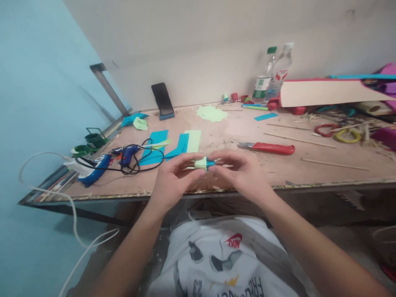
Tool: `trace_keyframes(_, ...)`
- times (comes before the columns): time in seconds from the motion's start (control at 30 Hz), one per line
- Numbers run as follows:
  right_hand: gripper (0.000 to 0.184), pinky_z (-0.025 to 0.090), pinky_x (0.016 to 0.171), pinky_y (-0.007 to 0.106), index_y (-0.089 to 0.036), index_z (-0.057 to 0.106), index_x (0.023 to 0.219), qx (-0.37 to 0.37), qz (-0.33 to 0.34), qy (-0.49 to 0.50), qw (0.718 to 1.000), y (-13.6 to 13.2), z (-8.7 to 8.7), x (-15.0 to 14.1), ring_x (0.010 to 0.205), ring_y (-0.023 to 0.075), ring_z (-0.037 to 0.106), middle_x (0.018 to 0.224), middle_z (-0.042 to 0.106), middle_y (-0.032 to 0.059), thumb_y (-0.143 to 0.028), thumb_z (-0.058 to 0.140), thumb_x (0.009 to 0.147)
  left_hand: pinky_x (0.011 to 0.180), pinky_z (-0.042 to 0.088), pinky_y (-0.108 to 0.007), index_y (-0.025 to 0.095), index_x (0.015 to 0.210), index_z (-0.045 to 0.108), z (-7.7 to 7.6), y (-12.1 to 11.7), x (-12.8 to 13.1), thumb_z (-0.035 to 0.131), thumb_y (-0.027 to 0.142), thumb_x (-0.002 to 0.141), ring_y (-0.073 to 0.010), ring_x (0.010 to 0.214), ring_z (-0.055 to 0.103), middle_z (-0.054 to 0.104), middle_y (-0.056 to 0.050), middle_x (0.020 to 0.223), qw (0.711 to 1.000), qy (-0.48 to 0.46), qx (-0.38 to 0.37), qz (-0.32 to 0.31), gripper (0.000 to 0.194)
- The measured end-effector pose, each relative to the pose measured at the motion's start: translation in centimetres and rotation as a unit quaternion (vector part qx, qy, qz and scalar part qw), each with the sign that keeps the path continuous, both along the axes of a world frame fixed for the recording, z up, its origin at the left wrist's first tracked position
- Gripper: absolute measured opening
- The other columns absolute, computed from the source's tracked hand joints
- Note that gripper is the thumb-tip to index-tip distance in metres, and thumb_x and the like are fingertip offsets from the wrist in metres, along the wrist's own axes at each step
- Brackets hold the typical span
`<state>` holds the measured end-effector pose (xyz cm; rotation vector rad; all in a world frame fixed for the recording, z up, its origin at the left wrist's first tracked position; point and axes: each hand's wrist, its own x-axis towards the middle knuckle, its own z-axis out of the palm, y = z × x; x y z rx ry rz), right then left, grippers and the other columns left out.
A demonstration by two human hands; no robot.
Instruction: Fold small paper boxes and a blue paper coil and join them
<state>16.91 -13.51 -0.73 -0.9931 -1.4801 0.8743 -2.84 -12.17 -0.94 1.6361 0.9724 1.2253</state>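
Between both hands, just above the table's front edge, is a small folded paper piece (201, 163), pale green on the left and blue on the right. My left hand (173, 178) pinches its green end between thumb and fingers. At the blue end, the fingertips of my right hand (244, 171) are closed on the same piece. Behind the hands lie blue paper pieces (180, 146) and a pale green sheet (194, 140). A red-handled utility knife (272, 148) with its blade out rests beyond my right hand.
A blue glue gun (127, 156) with a coiled black cord lies left, beside a blue-and-white power strip (95, 171). A phone (162, 99) stands at the back. Right are thin sticks (301, 141), scissors (348, 135) and two bottles (262, 80). Green paper (212, 113) lies behind.
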Motion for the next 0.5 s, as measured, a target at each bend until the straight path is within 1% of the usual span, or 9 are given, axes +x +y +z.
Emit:
trace_keyframes(0.13,0.01,0.061,0.072,0.031,-0.023,0.083,0.089,0.022,0.003,-0.005,1.0,-0.08,0.06,0.04,0.085,0.021,0.076,0.095,0.083,0.0042,-0.022,0.082,0.079,0.09,0.064,-0.034,0.018,0.104,0.079,-0.03,0.05,0.05,0.089,0.031,0.077,-0.0241,0.099,0.078,0.082,-0.007,0.107,1.0,0.004,-0.002,0.005,0.031)
trace_keyframes(0.27,0.01,0.062,0.079,0.033,-0.024,0.084,0.089,0.032,0.033,0.023,0.999,-0.03,0.11,0.21,0.092,0.0213,0.075,0.101,0.082,0.005,-0.022,0.084,0.079,0.088,0.064,-0.034,0.018,0.104,0.078,-0.25,0.17,-0.12,0.09,0.031,0.076,-0.0244,0.099,0.078,0.082,-0.007,0.106,0.999,-0.025,-0.022,-0.013,0.034)
trace_keyframes(0.33,0.015,0.063,0.081,0.034,-0.024,0.084,0.092,0.012,0.064,0.052,0.997,-0.01,0.07,0.29,0.095,0.0216,0.075,0.107,0.08,0.0053,-0.022,0.085,0.078,0.085,0.064,-0.033,0.019,0.104,0.078,-0.28,0.28,-0.26,0.091,0.03,0.075,-0.0234,0.095,0.078,0.082,-0.006,0.102,0.999,-0.036,-0.032,-0.016,0.035)
trace_keyframes(0.37,0.019,0.064,0.08,0.034,-0.024,0.084,0.096,-0.009,0.082,0.067,0.994,0.0,0.04,0.32,0.094,0.0218,0.075,0.108,0.079,0.0053,-0.022,0.085,0.077,0.083,0.064,-0.032,0.019,0.105,0.078,-0.27,0.35,-0.34,0.092,0.031,0.075,-0.0227,0.093,0.078,0.082,-0.005,0.1,0.998,-0.04,-0.036,-0.013,0.035)
trace_keyframes(0.43,0.028,0.064,0.074,0.033,-0.024,0.082,0.102,-0.056,0.111,0.093,0.988,0.01,-0.03,0.35,0.091,0.0222,0.076,0.11,0.078,0.005,-0.023,0.087,0.075,0.083,0.064,-0.032,0.02,0.105,0.079,-0.28,0.52,-0.52,0.091,0.033,0.076,-0.0219,0.091,0.077,0.082,-0.005,0.099,0.998,-0.047,-0.044,-0.012,0.034)
trace_keyframes(0.5,0.031,0.064,0.07,0.032,-0.024,0.081,0.103,-0.074,0.114,0.1,0.986,0.0,-0.06,0.34,0.087,0.0219,0.077,0.11,0.078,0.0048,-0.024,0.089,0.073,0.083,0.064,-0.031,0.021,0.107,0.08,-0.35,0.69,-0.7,0.09,0.035,0.079,-0.0216,0.092,0.078,0.082,-0.005,0.1,0.996,-0.056,-0.056,-0.029,0.033)
